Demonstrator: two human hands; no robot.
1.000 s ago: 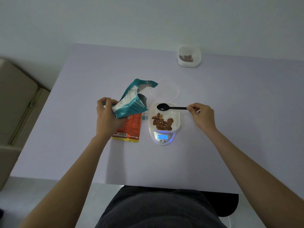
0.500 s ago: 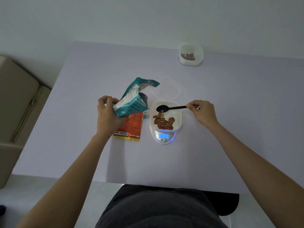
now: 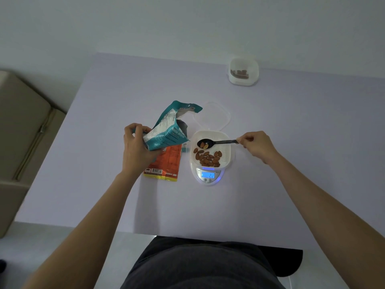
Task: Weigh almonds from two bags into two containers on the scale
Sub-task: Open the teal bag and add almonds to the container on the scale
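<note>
Almond bag (image 3: 166, 130), teal and open-topped, is gripped tilted by the left hand (image 3: 135, 149) above an orange bag (image 3: 169, 163) laid flat on the table (image 3: 104, 184). Almonds (image 3: 208, 158) are heaped in the white container (image 3: 227, 152) on the scale (image 3: 208, 176); a black spoon (image 3: 218, 142) carrying a few is pinched by the right hand (image 3: 257, 144).

Both bare forearms reach forward. The left hand (image 3: 135, 149) grips a bag (image 3: 166, 133), fingers curled round it; the right hand (image 3: 257, 144) seemingly pinches a spoon (image 3: 216, 142) by its handle end.
</note>
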